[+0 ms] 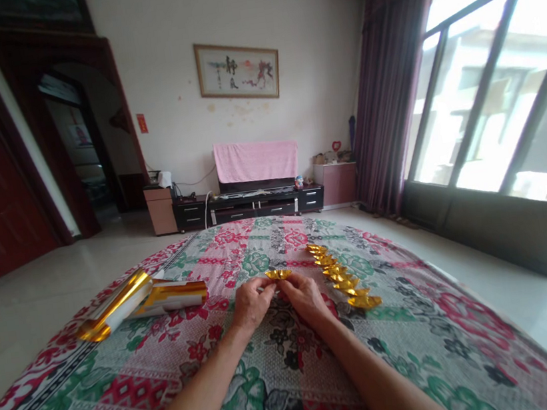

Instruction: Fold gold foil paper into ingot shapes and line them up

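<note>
You pinch the small folded gold foil piece (pixel 278 274) at both ends, left hand (pixel 250 303) and right hand (pixel 306 297) closed on it equally, its long axis crosswise above the floral patterned cloth (pixel 285 371), with the row of folded gold foil shapes (pixel 343 278) nearer your right.

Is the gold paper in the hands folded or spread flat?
Folded: the gold paper is a small curved shape pinched between the left hand and right hand, like the row of folded gold pieces beside it.
</note>
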The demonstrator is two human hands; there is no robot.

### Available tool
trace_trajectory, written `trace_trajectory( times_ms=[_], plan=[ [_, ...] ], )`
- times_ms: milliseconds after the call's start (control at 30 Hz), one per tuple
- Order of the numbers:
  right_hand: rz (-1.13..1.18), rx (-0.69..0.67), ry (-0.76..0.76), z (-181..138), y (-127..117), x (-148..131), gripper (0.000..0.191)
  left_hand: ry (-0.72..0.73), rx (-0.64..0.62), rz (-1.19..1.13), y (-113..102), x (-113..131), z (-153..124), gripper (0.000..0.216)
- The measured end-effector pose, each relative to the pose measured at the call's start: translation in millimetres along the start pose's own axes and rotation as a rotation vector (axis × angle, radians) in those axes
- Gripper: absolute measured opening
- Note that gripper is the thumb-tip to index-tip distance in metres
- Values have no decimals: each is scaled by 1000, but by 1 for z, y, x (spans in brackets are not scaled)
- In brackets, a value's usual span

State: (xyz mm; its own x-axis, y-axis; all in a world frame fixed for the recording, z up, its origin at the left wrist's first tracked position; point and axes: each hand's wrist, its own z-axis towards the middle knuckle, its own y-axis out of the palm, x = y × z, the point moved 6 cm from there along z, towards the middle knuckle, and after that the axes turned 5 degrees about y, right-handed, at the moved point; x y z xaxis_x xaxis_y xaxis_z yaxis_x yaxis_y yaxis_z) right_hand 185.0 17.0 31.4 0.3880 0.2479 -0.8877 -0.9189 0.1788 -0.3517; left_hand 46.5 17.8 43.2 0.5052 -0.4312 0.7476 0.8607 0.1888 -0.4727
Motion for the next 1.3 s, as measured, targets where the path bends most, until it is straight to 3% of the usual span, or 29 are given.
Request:
trace_trajectory(
  times_ms=[267, 400, 533, 700, 1167, 1300],
  plan=[
    [30, -7, -24, -2, 0, -3, 23, 0, -15, 8, 2, -4, 2, 20],
    [146, 115, -50, -3, -6, -1, 32, -34, -1, -2, 2, -7, 2, 20],
    [83, 283, -226, -9, -14, -12, 31, -54, 0, 12, 3, -9, 2, 21],
    [-94, 329, -414, -17, -13, -28, 22, -32, 4, 47, 4, -11, 3, 21],
    [-177, 363, -401, -16, -13, -25, 18, 14, 42, 223, 5, -10, 3, 21],
    [-180, 387, -407, -17, -15, -26, 17, 95, -22, 311, 11, -8, 2, 18]
  ],
)
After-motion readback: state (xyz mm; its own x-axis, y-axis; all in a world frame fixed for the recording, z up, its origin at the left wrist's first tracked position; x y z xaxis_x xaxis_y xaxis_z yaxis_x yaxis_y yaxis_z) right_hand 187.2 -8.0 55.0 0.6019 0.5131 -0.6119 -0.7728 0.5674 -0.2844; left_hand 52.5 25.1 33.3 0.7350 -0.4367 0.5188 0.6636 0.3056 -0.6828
